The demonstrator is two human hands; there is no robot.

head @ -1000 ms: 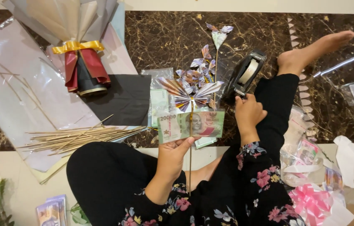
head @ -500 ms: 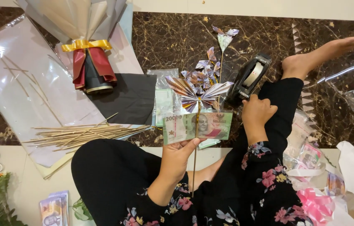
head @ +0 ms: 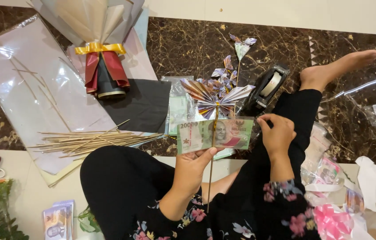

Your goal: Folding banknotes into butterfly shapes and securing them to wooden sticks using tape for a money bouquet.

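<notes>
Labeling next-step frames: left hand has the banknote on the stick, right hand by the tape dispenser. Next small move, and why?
Probably the right hand pulls tape from the tape dispenser beside it. The left hand holds the flat banknote against the stick, and nothing visible fastens them.

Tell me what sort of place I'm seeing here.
Likely a home floor used as a craft spot: the person sits on dark marble tiles, with a wrapped bouquet, a pile of thin sticks and a tape dispenser spread about.

paper banknote (head: 214, 134), glossy marble floor (head: 188, 49), wood skewers (head: 94, 140)
</notes>
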